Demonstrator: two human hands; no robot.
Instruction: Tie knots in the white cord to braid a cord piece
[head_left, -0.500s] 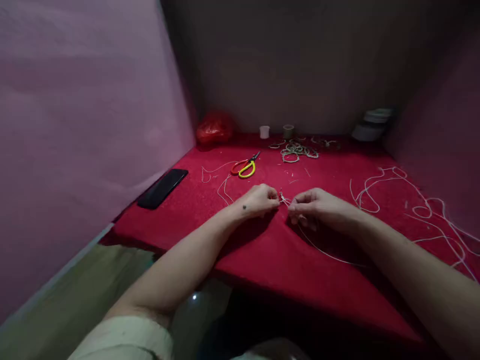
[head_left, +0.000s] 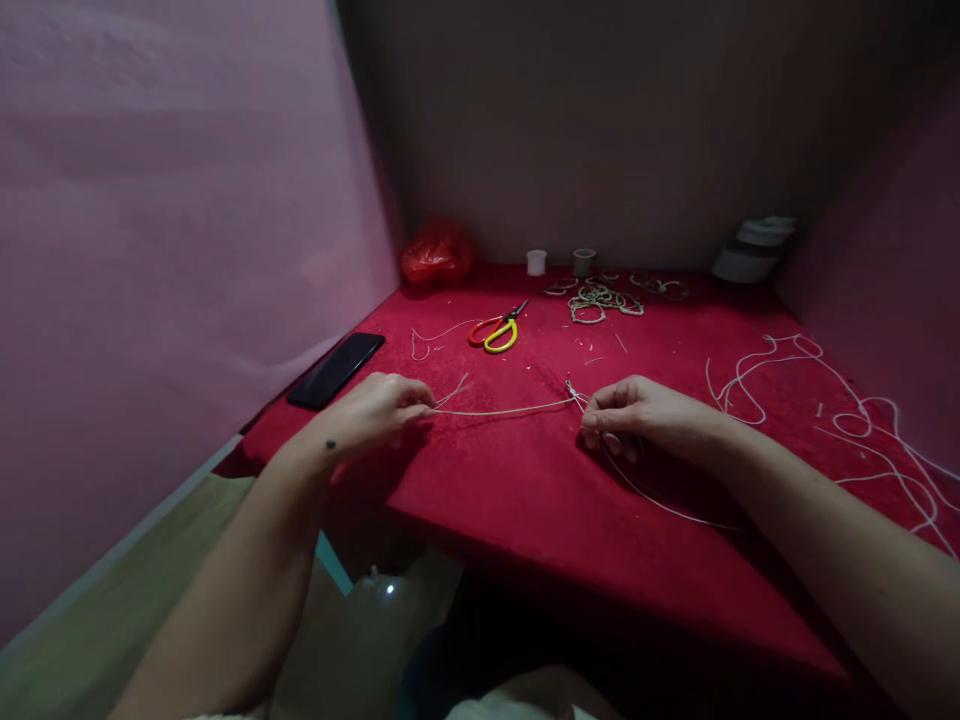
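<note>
A thin white cord (head_left: 510,409) is stretched taut over the red table (head_left: 540,500) between my two hands. My left hand (head_left: 379,408) pinches its left end near the table's left edge, fingers closed. My right hand (head_left: 637,412) is closed on the cord at a small knot (head_left: 574,392), and the rest of the cord trails back under my right wrist. Both hands rest low on the cloth.
Orange-and-yellow scissors (head_left: 496,331) lie behind the hands. A black phone (head_left: 336,369) sits at the left edge. Finished cord loops (head_left: 600,298), two small cups (head_left: 535,262), a red bag (head_left: 437,252) and stacked bowls (head_left: 754,250) are at the back. Loose cord (head_left: 825,400) sprawls on the right.
My left hand has pulled away to the left, drawing the cord out taut from the knot. My right hand has stayed in place.
</note>
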